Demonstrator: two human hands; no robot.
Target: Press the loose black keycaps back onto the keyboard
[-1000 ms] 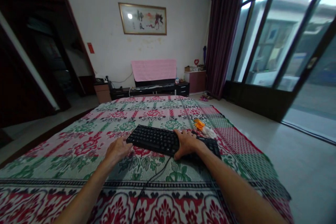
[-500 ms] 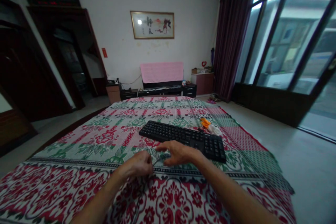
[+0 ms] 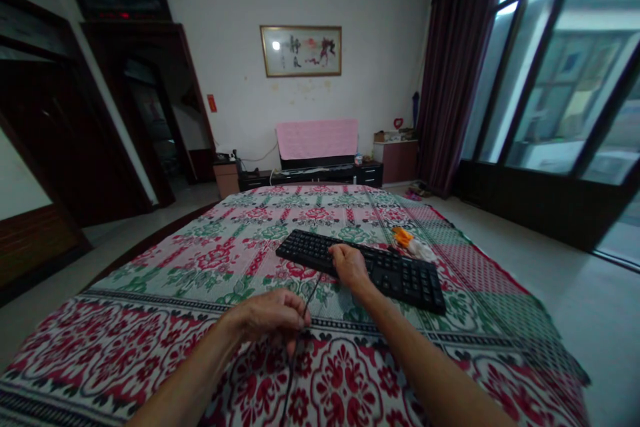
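A black keyboard lies slantwise on a flowered red and green cloth. Its black cable runs from the near edge toward me. My left hand is closed in a pinch on that cable, low in the middle of the view. My right hand rests on the near edge of the keyboard, about where the cable leaves it, fingers curled over the keys.
An orange and white bundle lies just beyond the keyboard's right end. At the back stand a low dark cabinet with a pink cover, a framed picture, dark wooden doors at left and tall windows with a curtain at right.
My right hand has moved forward from the cable onto the keyboard's near edge. My left hand stays pinched on the cable, now drawn out straighter. The view has shifted slightly rightward.
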